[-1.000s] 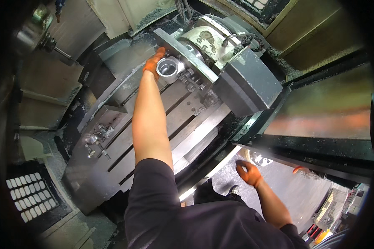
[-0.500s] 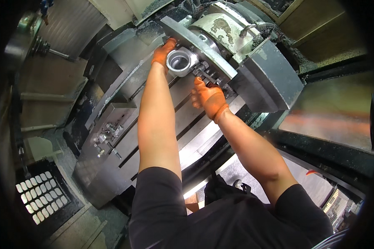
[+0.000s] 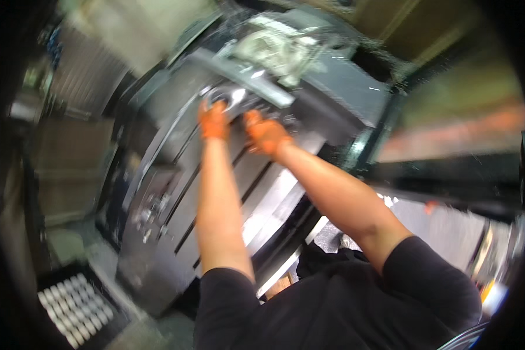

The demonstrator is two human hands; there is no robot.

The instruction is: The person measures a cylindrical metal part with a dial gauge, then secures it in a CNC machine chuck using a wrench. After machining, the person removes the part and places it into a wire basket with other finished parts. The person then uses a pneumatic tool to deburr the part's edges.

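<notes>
The round metal part [image 3: 235, 98] is seen at the far side of the slotted table [image 3: 184, 214], near the long plate [image 3: 248, 79]. It appears touched by the left hand [image 3: 214, 121]; the right hand [image 3: 265, 135] is curled just beside it. Neither grip can be told through blur. Weight, stiffness and slipperiness are suspected; the outer wall should be held.

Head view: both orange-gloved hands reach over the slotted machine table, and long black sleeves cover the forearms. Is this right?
No: the head view shows short black sleeves and bare forearms. The left hand and right hand do reach over the machine table.
</notes>
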